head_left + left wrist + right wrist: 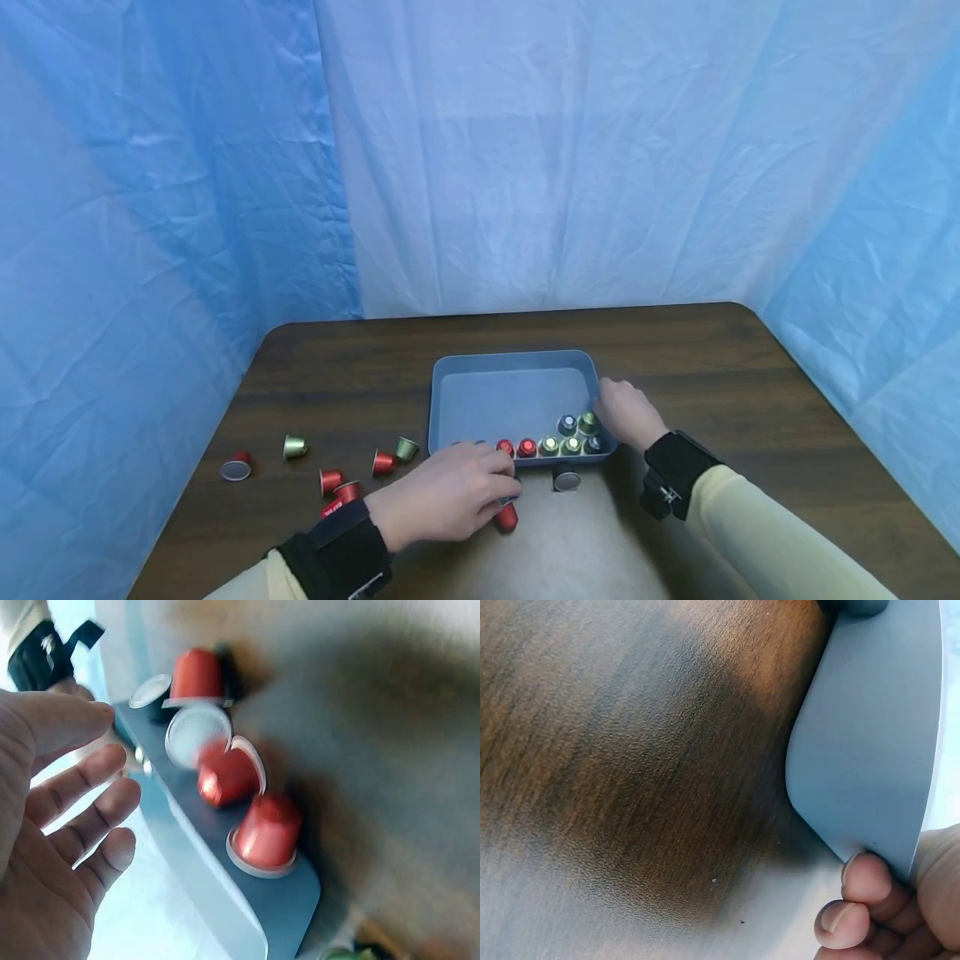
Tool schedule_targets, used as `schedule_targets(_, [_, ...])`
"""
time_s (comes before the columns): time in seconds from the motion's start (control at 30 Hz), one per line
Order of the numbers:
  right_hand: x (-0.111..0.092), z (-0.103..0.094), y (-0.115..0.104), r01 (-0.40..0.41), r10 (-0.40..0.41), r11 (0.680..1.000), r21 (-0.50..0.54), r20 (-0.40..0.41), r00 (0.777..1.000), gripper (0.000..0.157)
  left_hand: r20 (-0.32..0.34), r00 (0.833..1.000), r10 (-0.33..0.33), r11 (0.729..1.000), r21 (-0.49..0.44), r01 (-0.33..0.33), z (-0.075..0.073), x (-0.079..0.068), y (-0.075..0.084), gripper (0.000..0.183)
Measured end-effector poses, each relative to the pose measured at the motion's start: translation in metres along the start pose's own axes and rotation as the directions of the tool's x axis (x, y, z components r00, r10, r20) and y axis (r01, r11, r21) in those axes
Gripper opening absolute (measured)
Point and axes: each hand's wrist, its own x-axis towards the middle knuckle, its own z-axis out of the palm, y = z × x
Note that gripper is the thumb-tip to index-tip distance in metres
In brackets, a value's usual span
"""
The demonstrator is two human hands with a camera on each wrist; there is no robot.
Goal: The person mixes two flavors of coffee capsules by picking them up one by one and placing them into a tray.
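Note:
A grey-blue tray (pixel 517 360) lies on the table, with red, green and dark coffee capsules along its near side and right corner. My right hand (pixel 630 412) grips the tray's right wall; in the right wrist view its curled fingertips (pixel 866 877) touch the wall's outer face. Just in front of the tray is my left hand (pixel 453 492), fingers loosely bent and holding nothing in the left wrist view. Close to it are red capsules (pixel 266 832), one with its silver lid (pixel 199 735) showing. A dark capsule (pixel 566 477) lies against the tray's near wall.
Left of the tray, loose capsules are scattered: a green one (pixel 294 447), a red one (pixel 235 468) near the table's left edge, and several more beside my left wrist. Blue curtains (pixel 562 150) hang behind the dark wooden table (pixel 360 358) and at its sides.

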Motion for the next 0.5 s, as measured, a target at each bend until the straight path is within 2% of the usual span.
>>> schedule_targets(0.13, [0.0,0.0,0.0,0.003,-0.003,1.0,-0.002,0.002,1.0,0.024,0.021,0.996,0.082,0.997,-0.001,-0.082,0.01,0.0,0.003,0.037])
schedule_targets(0.27, [0.0,-0.001,0.0,-0.003,0.003,1.0,0.004,0.007,1.0,0.024,0.035,0.989,0.142,0.989,0.041,-0.144,0.02,0.0,0.002,0.036])
schedule_targets(0.5, [0.0,0.0,-0.001,0.0,0.0,1.0,0.003,0.007,1.0,0.024,0.073,0.983,0.171,0.972,0.149,-0.18,0.029,0.0,-0.001,0.042])
